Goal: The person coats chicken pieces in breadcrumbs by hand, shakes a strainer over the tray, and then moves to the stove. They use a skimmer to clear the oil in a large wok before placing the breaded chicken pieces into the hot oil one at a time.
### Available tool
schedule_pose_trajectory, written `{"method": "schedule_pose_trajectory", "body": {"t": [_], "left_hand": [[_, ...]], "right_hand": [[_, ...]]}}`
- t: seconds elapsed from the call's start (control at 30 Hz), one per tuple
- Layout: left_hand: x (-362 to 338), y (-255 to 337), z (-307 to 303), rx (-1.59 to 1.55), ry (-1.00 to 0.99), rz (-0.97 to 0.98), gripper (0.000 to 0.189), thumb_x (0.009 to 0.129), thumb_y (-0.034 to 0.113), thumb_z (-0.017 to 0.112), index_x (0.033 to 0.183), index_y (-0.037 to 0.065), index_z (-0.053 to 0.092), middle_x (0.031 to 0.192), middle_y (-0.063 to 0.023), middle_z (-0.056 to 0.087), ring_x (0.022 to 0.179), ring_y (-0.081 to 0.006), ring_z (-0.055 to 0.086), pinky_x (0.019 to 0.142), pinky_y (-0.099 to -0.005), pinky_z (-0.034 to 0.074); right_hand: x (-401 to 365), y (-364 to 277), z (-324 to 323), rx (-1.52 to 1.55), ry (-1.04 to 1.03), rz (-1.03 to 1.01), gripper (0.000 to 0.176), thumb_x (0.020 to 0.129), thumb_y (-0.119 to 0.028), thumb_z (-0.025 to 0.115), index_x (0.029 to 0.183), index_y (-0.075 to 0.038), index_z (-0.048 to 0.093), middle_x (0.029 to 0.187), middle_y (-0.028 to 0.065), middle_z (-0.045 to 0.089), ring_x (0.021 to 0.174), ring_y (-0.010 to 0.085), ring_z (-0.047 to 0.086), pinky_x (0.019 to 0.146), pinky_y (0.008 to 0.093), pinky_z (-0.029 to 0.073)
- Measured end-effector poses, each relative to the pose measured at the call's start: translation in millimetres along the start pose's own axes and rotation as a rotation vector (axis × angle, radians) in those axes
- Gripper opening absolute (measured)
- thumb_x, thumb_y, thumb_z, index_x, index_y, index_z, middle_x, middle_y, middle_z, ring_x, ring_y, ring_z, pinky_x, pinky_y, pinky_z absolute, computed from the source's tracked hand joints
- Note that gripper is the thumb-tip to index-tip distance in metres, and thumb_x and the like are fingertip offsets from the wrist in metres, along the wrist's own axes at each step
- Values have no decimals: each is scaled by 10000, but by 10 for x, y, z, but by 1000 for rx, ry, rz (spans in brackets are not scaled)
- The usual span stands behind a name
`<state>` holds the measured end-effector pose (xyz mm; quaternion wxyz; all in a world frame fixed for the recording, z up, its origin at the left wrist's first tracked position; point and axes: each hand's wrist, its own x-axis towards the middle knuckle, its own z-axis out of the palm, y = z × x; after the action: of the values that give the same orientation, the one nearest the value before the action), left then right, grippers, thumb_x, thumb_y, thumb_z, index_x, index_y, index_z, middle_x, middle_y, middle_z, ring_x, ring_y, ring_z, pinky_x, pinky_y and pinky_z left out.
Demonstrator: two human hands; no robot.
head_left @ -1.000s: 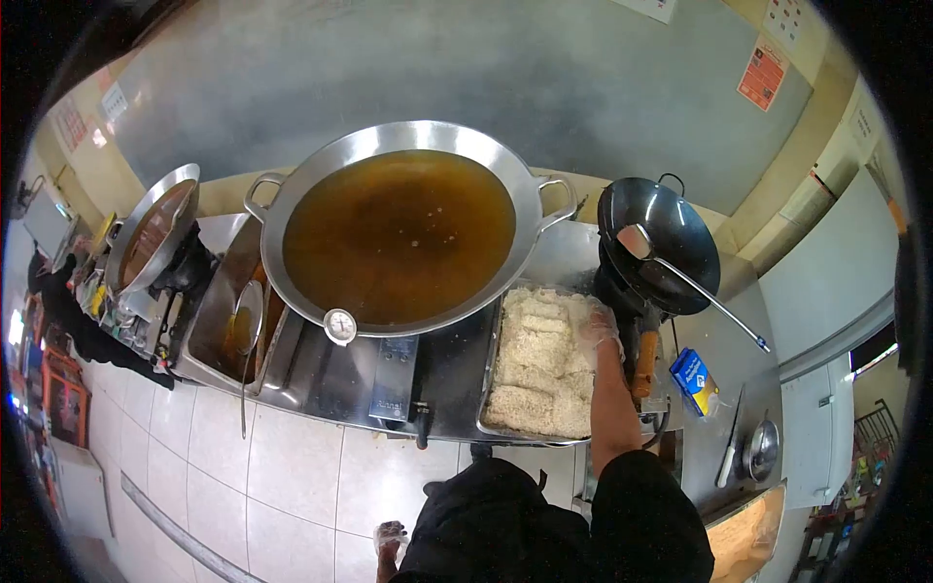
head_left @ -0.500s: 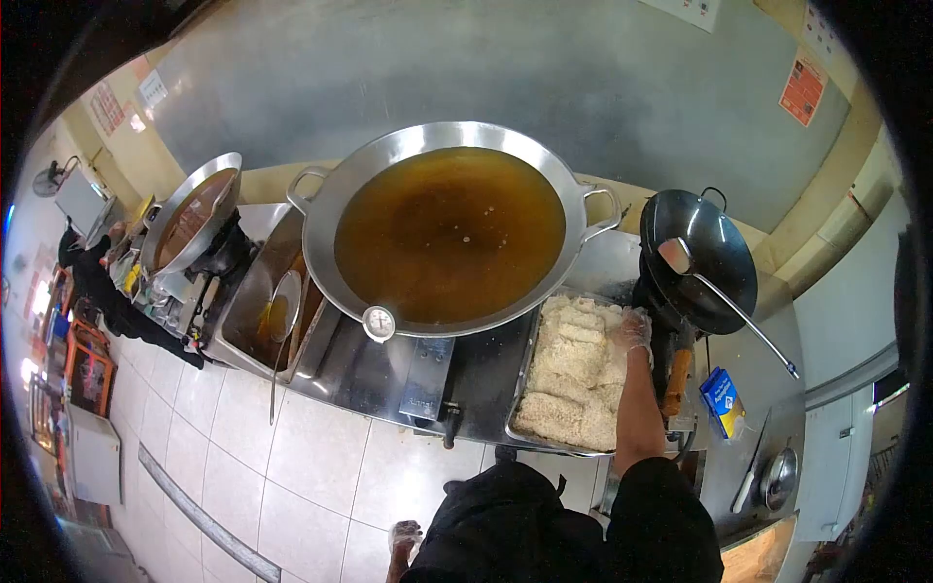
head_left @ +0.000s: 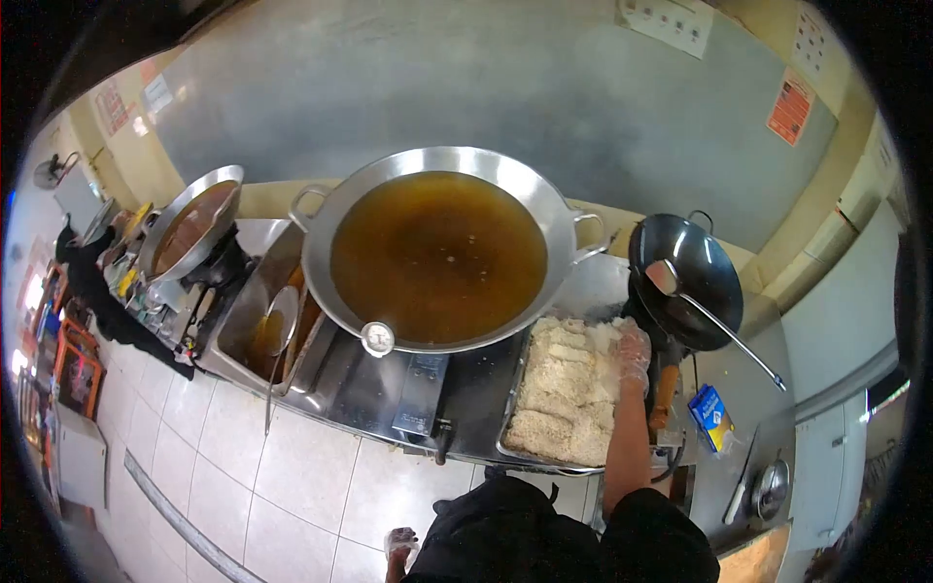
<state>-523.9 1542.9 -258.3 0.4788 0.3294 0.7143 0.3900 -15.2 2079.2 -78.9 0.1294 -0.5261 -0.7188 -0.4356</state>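
My right hand (head_left: pixel 633 352), in a clear plastic glove, reaches to the far right corner of a metal tray (head_left: pixel 509 449). Its fingers are closed at the edge of a pale breaded cutlet (head_left: pixel 604 342), partly hiding their grip. Several more breaded cutlets (head_left: pixel 559 389) fill the tray, lying close together. My left hand (head_left: pixel 400 544), also gloved, hangs low beside my body above the floor, its fingers loosely bent and nothing visible in them. Behind the tray, to the left, stands a large wok (head_left: pixel 466 158) of brown oil with a dial thermometer (head_left: pixel 377 338) on its rim.
At the right, a black wok (head_left: pixel 714 277) holds a long-handled ladle (head_left: pixel 724 321). Farther right lie a blue-and-yellow box (head_left: pixel 711 418), a knife (head_left: pixel 741 486) and a round lid (head_left: pixel 771 489). Leftward are a strainer (head_left: pixel 283 321) over a steel basin (head_left: pixel 233 335) and another wok (head_left: pixel 228 183).
The view has tilted and shifted slightly, so the woks and tray sit lower in the picture. My right hand stays at the tray's far right corner; my left hand still hangs low.
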Motion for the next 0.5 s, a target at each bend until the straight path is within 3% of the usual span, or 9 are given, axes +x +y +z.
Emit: {"method": "schedule_pose_trajectory", "body": {"t": [0.03,0.13,0.2,0.23,0.27,0.33,0.43,0.5], "left_hand": [[10,-224,-24,58,-26,-14,160,676,203,571,712,49,599,688,-97,596,630,-222,579,547,-324,473],[-32,-63,-42,494,-166,19,151,643,238,571,677,101,623,708,-93,613,660,-228,594,573,-326,477],[-33,158,-34,1059,-300,-33,158,697,230,628,768,89,612,746,-62,619,694,-191,600,601,-289,479],[-106,293,-39,1113,-217,154,184,615,249,540,643,90,627,674,-105,606,613,-220,590,550,-337,474],[-96,411,-65,985,-210,39,179,627,241,550,638,77,620,661,-94,603,609,-208,586,556,-323,475],[-42,568,-93,724,-188,-187,179,649,224,569,629,51,606,637,-72,598,601,-184,578,569,-295,477],[109,355,-165,-22,-114,-267,158,752,176,570,812,32,546,716,-106,597,677,-185,587,584,-298,485],[161,346,-124,-292,29,-338,172,773,155,543,854,9,501,726,-122,581,652,-187,577,563,-301,484]], "right_hand": [[102,40,-299,279,-125,101,200,819,-162,448,983,-56,492,923,54,520,651,138,520,609,237,450],[450,2,-1003,990,-348,421,212,768,-174,517,937,-49,493,836,101,544,669,199,531,625,301,432],[430,-104,-1044,1243,-318,490,205,725,-170,563,864,-37,491,771,109,537,662,213,525,615,317,421],[443,-133,-1095,1236,-411,485,200,714,-168,575,833,-33,489,748,104,526,650,212,517,606,320,415],[456,-162,-1147,1226,-504,477,197,702,-166,588,802,-28,487,726,98,516,638,211,509,597,322,410],[589,-110,-1451,1005,-967,441,190,703,-165,592,770,-24,485,704,78,490,603,203,489,580,325,402],[171,-143,-1164,1079,-603,595,87,720,-118,519,751,-37,517,703,126,520,673,262,513,614,358,399],[-162,-165,-931,1080,-396,655,88,730,-115,497,764,-39,527,699,127,525,677,261,513,607,353,395]]}}
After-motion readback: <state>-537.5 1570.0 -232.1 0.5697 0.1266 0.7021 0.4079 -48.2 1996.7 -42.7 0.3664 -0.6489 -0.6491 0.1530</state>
